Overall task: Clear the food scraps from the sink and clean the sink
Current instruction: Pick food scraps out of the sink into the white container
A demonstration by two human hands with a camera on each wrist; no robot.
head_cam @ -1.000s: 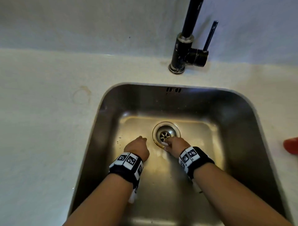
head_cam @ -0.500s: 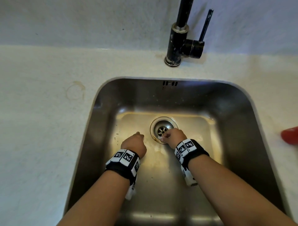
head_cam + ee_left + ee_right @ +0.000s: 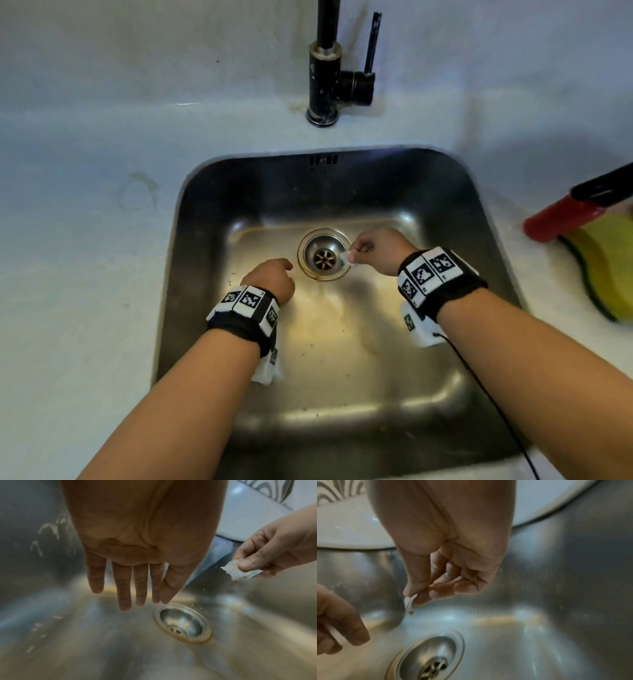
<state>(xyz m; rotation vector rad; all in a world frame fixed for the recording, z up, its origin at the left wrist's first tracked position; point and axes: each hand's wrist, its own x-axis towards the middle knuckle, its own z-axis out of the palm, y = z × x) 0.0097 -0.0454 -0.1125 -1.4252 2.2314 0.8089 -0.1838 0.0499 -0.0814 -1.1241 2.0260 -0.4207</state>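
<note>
Now right hand (image 3: pixel 376 250) pinching white scrap (image 3: pixel 240 573) above drain (image 3: pixel 323 258) rim, left hand (image 3: pixel 270 279) fingers straight beside.

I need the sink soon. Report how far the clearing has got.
Done: no scrap shows in the drain. In hand: the right hand pinches a white scrap above the sink; the left hand hangs open, holding nothing. Left: bin that scrap, pick up the specks on the sink floor, then scrub; the sponge lies unused on the counter.
</note>
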